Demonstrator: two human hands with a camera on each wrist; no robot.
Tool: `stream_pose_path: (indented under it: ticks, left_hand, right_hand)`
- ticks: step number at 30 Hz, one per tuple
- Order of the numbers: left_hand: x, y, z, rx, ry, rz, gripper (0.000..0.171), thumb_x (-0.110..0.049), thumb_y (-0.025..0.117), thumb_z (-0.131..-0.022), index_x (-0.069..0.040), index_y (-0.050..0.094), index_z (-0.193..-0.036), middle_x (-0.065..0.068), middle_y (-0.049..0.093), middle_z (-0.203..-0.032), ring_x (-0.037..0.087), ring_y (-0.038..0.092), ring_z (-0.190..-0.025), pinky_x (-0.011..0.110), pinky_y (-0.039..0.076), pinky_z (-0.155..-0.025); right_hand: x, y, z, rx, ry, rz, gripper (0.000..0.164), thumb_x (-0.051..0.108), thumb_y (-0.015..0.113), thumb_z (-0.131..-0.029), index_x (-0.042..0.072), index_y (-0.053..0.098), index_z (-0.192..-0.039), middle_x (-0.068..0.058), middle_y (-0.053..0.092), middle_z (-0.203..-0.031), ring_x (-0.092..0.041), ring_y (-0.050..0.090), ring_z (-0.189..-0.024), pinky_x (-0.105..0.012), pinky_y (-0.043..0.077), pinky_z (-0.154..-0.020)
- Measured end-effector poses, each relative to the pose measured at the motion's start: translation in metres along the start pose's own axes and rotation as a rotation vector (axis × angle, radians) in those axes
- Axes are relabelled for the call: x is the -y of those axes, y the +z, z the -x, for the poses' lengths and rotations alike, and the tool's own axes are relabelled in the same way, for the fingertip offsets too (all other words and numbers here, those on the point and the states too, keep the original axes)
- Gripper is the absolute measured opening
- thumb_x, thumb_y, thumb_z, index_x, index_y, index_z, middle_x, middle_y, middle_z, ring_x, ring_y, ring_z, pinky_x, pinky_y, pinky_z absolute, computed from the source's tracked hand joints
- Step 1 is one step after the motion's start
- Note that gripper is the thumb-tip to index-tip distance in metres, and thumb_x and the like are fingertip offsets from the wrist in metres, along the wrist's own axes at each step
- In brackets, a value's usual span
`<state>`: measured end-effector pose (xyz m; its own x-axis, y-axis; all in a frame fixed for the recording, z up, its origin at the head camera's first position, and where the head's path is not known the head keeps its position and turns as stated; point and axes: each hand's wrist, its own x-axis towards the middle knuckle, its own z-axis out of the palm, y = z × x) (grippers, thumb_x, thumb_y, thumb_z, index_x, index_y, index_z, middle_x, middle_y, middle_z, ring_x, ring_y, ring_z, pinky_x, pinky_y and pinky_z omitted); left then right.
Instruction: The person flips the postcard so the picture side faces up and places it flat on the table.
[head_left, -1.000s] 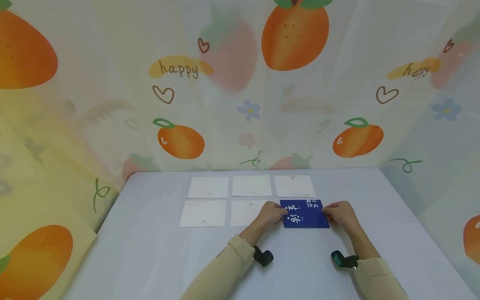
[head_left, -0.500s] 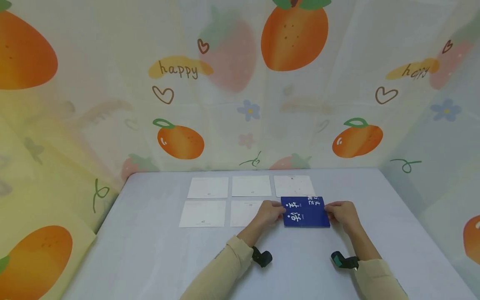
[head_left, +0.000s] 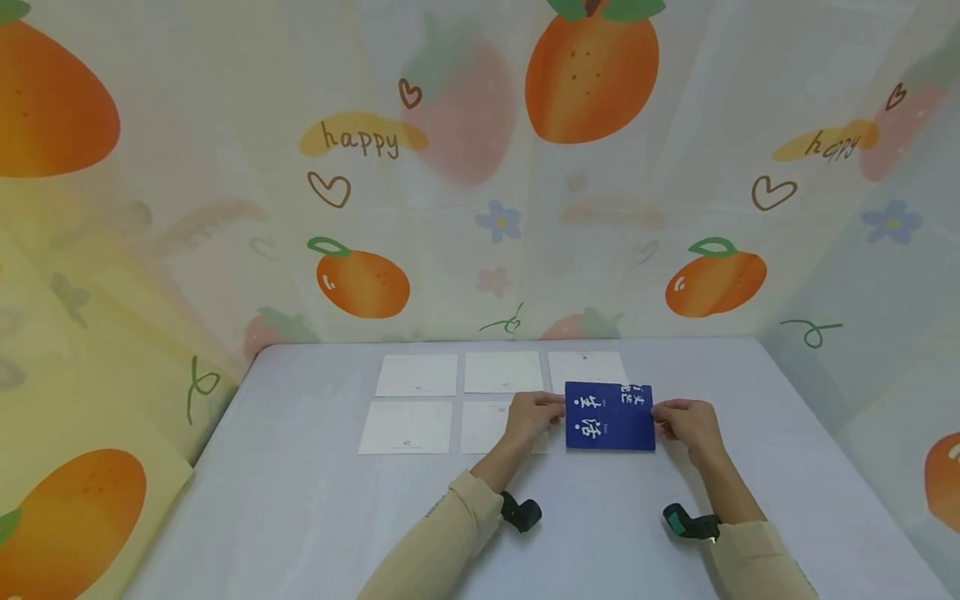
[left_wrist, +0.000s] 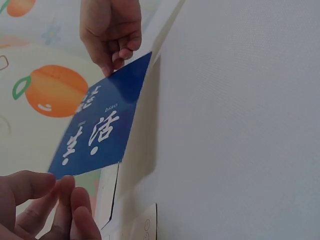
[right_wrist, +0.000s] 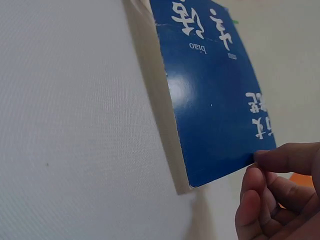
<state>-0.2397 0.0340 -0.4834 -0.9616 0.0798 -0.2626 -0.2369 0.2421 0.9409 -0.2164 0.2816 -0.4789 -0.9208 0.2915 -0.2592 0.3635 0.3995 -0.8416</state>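
Observation:
A dark blue card with white Chinese characters is held up off the table, tilted, its shadow falling below it in both wrist views. My left hand pinches its left edge between thumb and fingers, at a corner in the left wrist view. At the opposite edge, the thumb and fingers of my right hand pinch the card, its thumb on the blue face. Part of a white card behind is covered by the blue one. My left hand hides part of another white card.
Several white cards lie flat in two rows, including a far-left card, a far-middle card and a near-left card. They rest on a pale tabletop. A fruit-printed cloth hangs behind the table.
The blue card has risen and shifted slightly away and tilted up toward the camera, now covering more of the far white card. Both hands keep hold of its edges.

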Motion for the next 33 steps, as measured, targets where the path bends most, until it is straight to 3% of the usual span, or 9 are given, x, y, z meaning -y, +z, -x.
stream_pose_path:
  ticks: [14, 21, 33]
  left_hand:
    - [-0.003, -0.001, 0.001, -0.066, 0.06, -0.002, 0.01, -0.014, 0.07, -0.087, -0.007, 0.074, -0.092, 0.003, 0.072, -0.081, 0.009, 0.06, -0.069, 0.02, 0.046, -0.06]
    - [-0.004, -0.002, 0.001, -0.069, 0.057, -0.002, 0.01, -0.016, 0.07, -0.087, -0.007, 0.074, -0.091, 0.003, 0.071, -0.079, 0.01, 0.06, -0.068, 0.02, 0.044, -0.059]
    - [-0.006, -0.005, 0.005, -0.061, 0.072, 0.027, 0.013, -0.016, 0.067, -0.089, -0.005, 0.073, -0.094, 0.005, 0.071, -0.084, 0.009, 0.062, -0.073, 0.021, 0.053, -0.069]
  right_hand:
    - [0.007, 0.001, 0.003, -0.025, -0.043, -0.082, 0.033, 0.012, 0.056, -0.095, -0.012, 0.06, -0.118, 0.006, 0.064, -0.076, -0.003, 0.06, -0.065, -0.016, 0.053, -0.063]
    - [0.008, 0.0, 0.004, -0.018, -0.071, -0.145, 0.033, 0.01, 0.057, -0.094, -0.014, 0.059, -0.116, 0.009, 0.063, -0.072, -0.002, 0.061, -0.064, -0.017, 0.054, -0.063]
    - [0.012, 0.0, 0.006, -0.047, -0.096, -0.197, 0.031, 0.011, 0.057, -0.095, -0.013, 0.059, -0.115, 0.013, 0.063, -0.071, -0.001, 0.063, -0.065, -0.016, 0.055, -0.065]
